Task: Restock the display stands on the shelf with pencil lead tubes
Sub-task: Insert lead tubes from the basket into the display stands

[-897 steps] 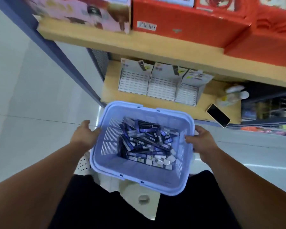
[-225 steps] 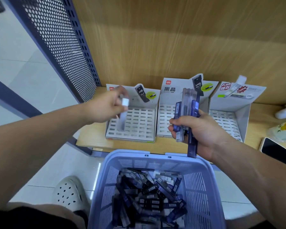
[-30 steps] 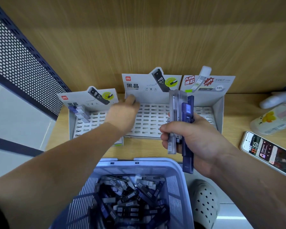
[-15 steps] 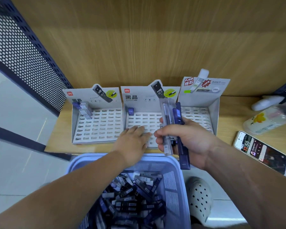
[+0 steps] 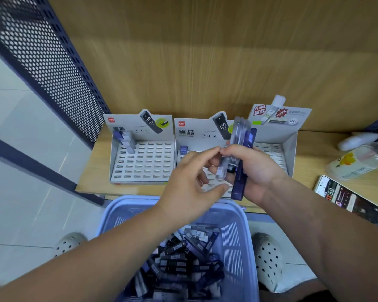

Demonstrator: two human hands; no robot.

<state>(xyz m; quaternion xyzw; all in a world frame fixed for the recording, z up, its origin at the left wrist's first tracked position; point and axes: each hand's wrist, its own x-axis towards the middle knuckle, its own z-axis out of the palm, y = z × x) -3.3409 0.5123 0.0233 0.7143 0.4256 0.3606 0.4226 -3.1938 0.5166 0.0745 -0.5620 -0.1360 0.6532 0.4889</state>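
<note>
Right hand's (image 5: 255, 171) grip wraps a bundle of tubes (image 5: 240, 140); left hand's (image 5: 188, 188) grip, loosely open, reaches it. Middle stand (image 5: 194, 131) holds one tube, the neighbouring stand (image 5: 140, 166) left of it a few; basket (image 5: 238, 236) full.

Blurred lead tubes (image 5: 183, 264) in basket (image 5: 236, 243), cropped at bottom edge

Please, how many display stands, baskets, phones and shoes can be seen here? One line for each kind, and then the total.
Display stands: 3 (left, middle, right)
Basket: 1
Phone: 1
Clogs: 2 ()
Total: 7
</note>
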